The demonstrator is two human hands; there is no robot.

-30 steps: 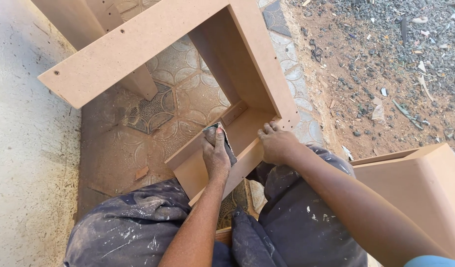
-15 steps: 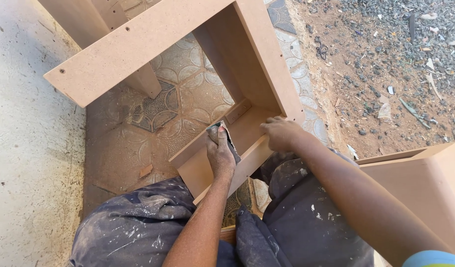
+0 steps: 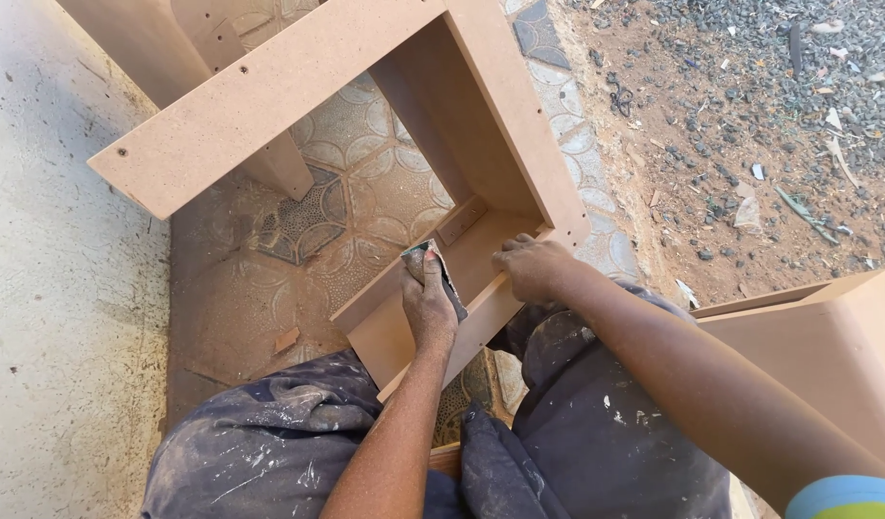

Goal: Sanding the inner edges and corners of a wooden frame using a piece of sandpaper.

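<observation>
Pressing a folded sandpaper on the frame's near board, your left hand is closed around it. Your right hand grips the same board's edge. This frame rests against your knees, above the tiled floor.

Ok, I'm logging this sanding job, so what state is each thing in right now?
Fibreboard frame: assembled, open in the middle, tilted, near rail resting against the person's legs.
Sandpaper: folded, pressed on the near rail under the left hand.
Right hand: gripping the rail's edge by the corner, holding nothing else.
Second fibreboard piece: lying at the right, untouched.
Tiled floor: dusty.
</observation>
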